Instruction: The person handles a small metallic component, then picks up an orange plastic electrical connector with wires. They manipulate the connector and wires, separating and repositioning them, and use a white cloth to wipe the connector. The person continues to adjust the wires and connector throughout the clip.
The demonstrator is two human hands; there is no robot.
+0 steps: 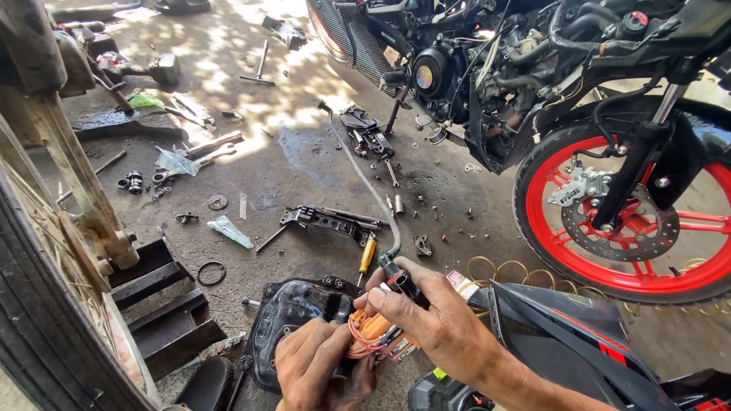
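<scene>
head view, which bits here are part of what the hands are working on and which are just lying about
In hand:
left hand gripping the orange part with its wires
right hand holding the air nozzle on its hose

Lying about:
screwdriver
black bracket
sprocket
rubber ring
motorcycle with red wheel

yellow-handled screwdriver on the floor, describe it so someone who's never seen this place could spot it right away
Start at the motorcycle's red front wheel and look left across the concrete floor to the grey hose that runs down toward the right hand. The screwdriver lies just left of the hose's lower end, above the dark housing. Its yellow handle sets it apart from the dull metal tools around it.
</scene>
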